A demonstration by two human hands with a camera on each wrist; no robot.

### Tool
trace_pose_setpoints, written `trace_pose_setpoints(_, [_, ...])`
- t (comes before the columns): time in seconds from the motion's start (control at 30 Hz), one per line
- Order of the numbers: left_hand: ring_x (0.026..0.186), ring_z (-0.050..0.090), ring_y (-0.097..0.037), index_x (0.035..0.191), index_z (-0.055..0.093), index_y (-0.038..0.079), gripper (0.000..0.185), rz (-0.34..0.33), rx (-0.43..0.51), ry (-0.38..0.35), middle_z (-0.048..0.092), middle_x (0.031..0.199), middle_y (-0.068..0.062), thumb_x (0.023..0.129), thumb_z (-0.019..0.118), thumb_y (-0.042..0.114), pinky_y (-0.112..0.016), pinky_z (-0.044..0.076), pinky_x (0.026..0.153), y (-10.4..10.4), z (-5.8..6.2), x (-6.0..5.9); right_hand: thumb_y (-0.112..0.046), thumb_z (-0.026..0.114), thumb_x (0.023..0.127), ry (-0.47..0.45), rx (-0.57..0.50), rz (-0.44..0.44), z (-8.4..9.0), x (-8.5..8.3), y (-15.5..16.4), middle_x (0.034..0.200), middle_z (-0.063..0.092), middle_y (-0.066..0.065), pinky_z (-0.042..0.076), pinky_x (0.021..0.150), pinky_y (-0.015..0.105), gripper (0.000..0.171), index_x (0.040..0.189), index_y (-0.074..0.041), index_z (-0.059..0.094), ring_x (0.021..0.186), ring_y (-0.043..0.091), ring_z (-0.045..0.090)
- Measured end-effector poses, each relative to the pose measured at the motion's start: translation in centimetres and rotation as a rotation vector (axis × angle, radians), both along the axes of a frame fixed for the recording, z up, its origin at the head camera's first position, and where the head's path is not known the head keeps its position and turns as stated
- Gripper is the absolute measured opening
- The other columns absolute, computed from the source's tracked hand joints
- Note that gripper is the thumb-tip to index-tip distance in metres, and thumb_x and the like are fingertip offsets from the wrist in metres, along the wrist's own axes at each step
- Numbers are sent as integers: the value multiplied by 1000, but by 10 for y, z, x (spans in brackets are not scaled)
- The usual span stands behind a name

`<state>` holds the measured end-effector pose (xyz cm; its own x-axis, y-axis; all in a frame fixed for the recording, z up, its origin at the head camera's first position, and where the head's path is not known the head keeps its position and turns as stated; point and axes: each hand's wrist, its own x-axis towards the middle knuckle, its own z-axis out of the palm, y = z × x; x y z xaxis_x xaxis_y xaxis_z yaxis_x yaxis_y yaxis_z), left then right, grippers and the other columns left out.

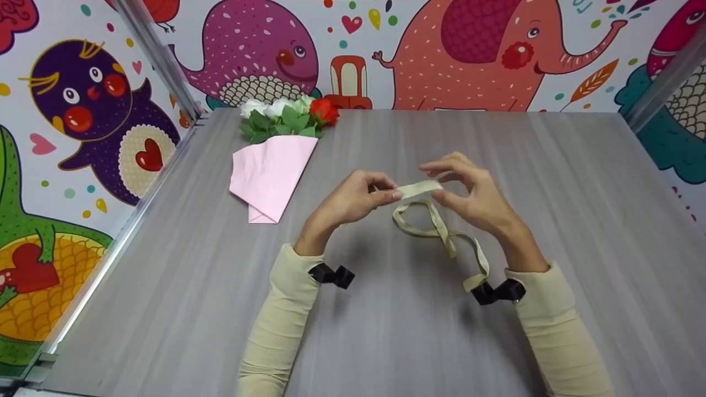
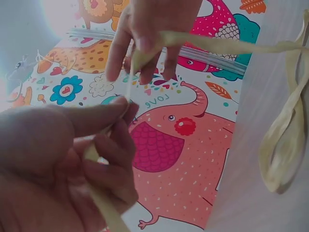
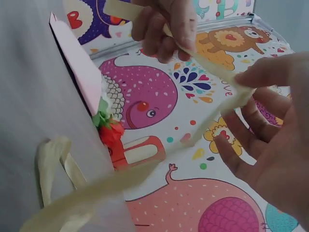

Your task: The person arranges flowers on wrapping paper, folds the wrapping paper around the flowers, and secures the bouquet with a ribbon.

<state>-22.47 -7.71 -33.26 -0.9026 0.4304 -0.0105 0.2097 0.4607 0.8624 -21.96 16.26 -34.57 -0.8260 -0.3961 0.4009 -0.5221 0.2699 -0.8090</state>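
Observation:
A long pale yellow-green ribbon (image 1: 420, 189) stretches between both hands, above the table's middle. My left hand (image 1: 358, 197) pinches it between thumb and fingers; in the left wrist view a loose end (image 2: 107, 210) hangs below those fingers. My right hand (image 1: 469, 190) holds the ribbon at the thumb, its other fingers spread and lightly bent. From the right hand the rest of the ribbon (image 3: 91, 193) runs down, and it lies in a loop and a wavy tail on the tabletop in the head view.
Back left on the grey table (image 1: 165, 309) lies a bouquet with white and red flowers (image 1: 324, 112) and green leaves, in pink wrapping paper (image 1: 276, 176). Walls with cartoon animals stand behind and to the sides. Black wrist cameras (image 1: 332, 274) sit on both sleeves.

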Motion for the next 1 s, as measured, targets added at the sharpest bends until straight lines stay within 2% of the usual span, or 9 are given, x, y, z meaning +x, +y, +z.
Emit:
trace_pose_setpoints(0.07, [83,55,-12,106,75,3,19,-49,15,37,70,99,-10,96,67,17,-22,47,72,2,1,3,-6,64,95,-100,-12,83,1,1,-2,127,64,11,47,100,23,38,133,-5,63,117,14,60])
trace_pose_setpoints(0.13, [85,56,-11,106,75,3,19,-75,18,62,71,103,-11,97,67,17,-21,47,73,5,2,5,-12,58,100,-188,24,151,1,1,-4,136,61,13,48,100,21,40,139,-4,58,121,11,60])
trace_pose_setpoints(0.27, [84,57,-9,106,75,3,19,-80,2,74,72,104,-11,96,67,18,-20,47,73,7,3,7,-21,56,103,-313,98,231,-1,1,-10,124,69,16,51,96,21,41,139,-2,56,110,8,66])
trace_pose_setpoints(0.37, [82,57,-9,107,75,3,20,-87,-11,66,73,102,-11,97,67,19,-20,47,73,6,2,6,-23,61,100,-369,101,204,-2,-1,-13,109,73,12,52,91,23,38,132,-2,62,100,10,68])
trace_pose_setpoints(0.5, [82,57,-9,109,75,4,22,-126,-28,50,72,101,-12,98,65,20,-20,46,73,5,0,5,-23,67,97,-432,120,117,-4,-4,-14,104,72,3,53,85,25,31,121,-4,69,96,12,66])
trace_pose_setpoints(0.7, [68,50,-9,106,74,3,23,-114,-33,20,61,82,-5,99,63,22,-21,42,60,5,-2,3,-30,73,92,-553,91,-7,-6,-9,-12,83,69,-4,50,87,32,25,99,-7,72,84,15,64])
trace_pose_setpoints(0.83, [65,49,-10,103,72,1,20,-101,-2,-21,54,75,2,98,64,19,-22,43,59,2,-5,-1,-27,74,91,-600,68,-1,-8,-10,-7,75,65,-3,49,75,28,17,89,-11,68,74,13,61])
trace_pose_setpoints(0.9, [66,49,-10,103,72,1,19,-100,10,-39,54,75,2,98,64,17,-23,44,60,0,-7,-4,-25,74,92,-626,61,15,-8,-11,-6,74,65,-2,48,66,25,17,88,-11,67,69,12,61])
trace_pose_setpoints(1.0, [68,50,-11,104,73,1,19,-81,12,-51,55,76,1,98,65,17,-23,46,60,-4,-8,-7,-24,73,92,-661,35,21,-9,-12,-5,75,67,-3,50,63,24,16,90,-9,68,64,10,60])
